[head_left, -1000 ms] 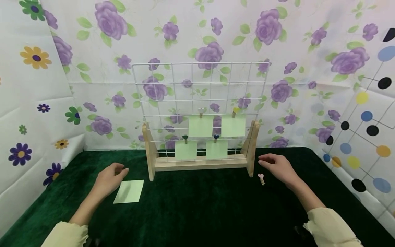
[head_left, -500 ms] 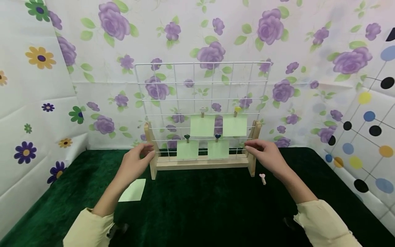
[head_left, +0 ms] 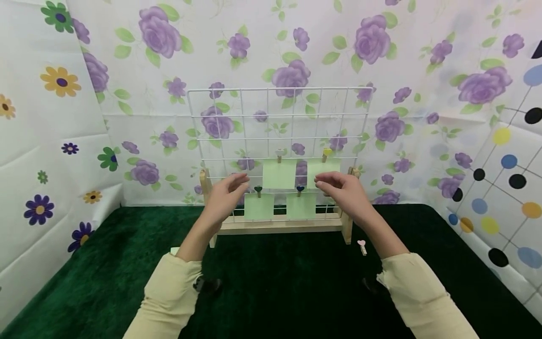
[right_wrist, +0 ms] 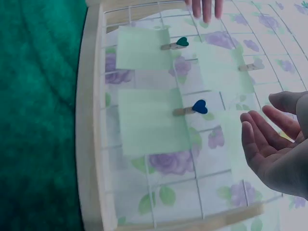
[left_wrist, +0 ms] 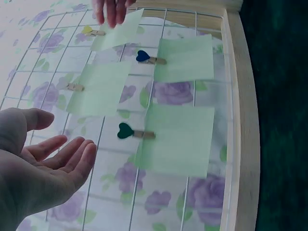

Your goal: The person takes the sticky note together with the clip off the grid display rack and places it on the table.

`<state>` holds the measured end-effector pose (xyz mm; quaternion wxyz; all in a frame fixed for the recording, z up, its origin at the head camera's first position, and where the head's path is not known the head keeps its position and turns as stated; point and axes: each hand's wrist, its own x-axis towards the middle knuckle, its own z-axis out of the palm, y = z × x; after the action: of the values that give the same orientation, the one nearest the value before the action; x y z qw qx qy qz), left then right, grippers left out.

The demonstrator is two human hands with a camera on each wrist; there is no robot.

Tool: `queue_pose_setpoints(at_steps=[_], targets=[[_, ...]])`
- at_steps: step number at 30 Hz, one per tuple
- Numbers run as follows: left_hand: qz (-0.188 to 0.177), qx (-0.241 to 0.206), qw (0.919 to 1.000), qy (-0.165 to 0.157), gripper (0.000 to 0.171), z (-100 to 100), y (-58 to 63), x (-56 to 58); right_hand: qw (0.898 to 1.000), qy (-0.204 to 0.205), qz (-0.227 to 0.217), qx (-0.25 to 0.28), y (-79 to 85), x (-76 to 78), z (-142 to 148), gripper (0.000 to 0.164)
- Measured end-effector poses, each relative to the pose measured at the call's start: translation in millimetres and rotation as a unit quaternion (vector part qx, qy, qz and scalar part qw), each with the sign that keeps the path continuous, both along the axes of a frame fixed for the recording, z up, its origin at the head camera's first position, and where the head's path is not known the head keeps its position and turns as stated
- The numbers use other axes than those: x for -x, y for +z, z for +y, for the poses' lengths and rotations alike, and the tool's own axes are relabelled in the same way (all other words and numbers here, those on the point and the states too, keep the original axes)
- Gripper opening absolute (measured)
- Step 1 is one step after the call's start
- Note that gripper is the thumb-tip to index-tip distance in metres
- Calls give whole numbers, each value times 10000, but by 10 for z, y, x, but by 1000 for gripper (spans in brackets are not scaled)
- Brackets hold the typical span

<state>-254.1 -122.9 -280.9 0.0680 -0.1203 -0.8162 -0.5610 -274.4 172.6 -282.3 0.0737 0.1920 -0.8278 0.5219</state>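
Observation:
My left hand (head_left: 225, 200) hovers before the left part of a white wire grid rack (head_left: 277, 114), left of the hung notes. My right hand (head_left: 345, 190) is at the grid's right, covering part of the upper right pale green note (head_left: 315, 165). Both hands hold nothing, fingers relaxed. Other notes hang beside it: upper left (head_left: 278, 174), lower left (left_wrist: 178, 139), lower right (right_wrist: 151, 120). Small heart-topped clothespins fasten them: a green one (left_wrist: 134, 132), a blue one (right_wrist: 192, 108), a yellow one (head_left: 327, 154) and a whitish one (head_left: 279, 154).
The rack's wooden base (head_left: 279, 228) stands on a dark green cloth (head_left: 279, 282). A pink heart clothespin (head_left: 362, 247) lies to its right. Behind my left wrist, a loose pale green note (head_left: 174, 250) is mostly hidden. A flowered sheet (head_left: 262, 47) hangs behind.
Both hands have moved inward and up from the table's two sides to the front of the grid. My left forearm now covers most of the loose note. The hung notes stay put.

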Motion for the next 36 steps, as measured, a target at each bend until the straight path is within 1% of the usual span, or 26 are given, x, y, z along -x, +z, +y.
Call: queue_pose_setpoints(at_steps=[4,8,12,14,18,23,25,27,32,36], targets=[[2,-152,9998,84,44,168,31,98,9999,98,5,68,124,27,-132,36],[-48,-286,9992,287,49,310,40,177,9998,132,124,-63,279,48,-273,33],[-65,-444,9985,309,55,418,37,226,9988,35,370,-307,421,93,-379,31],[-42,-462,9983,341,55,452,42,245,9981,-7,458,-405,474,127,-422,30],[13,-358,9984,437,51,485,75,269,9967,12,551,-596,534,203,-488,31],[9,-283,9986,455,46,498,104,299,9976,183,389,-551,571,248,-567,35],[-13,-384,9982,462,44,502,109,320,9977,237,339,-540,585,262,-605,36],[-56,-498,9975,498,42,505,113,344,9971,248,334,-640,606,274,-650,37],[-143,-673,9954,668,38,501,119,380,9925,157,436,-1132,676,295,-786,37],[-222,-750,9941,757,34,498,113,400,9901,125,465,-1322,718,306,-852,36]])
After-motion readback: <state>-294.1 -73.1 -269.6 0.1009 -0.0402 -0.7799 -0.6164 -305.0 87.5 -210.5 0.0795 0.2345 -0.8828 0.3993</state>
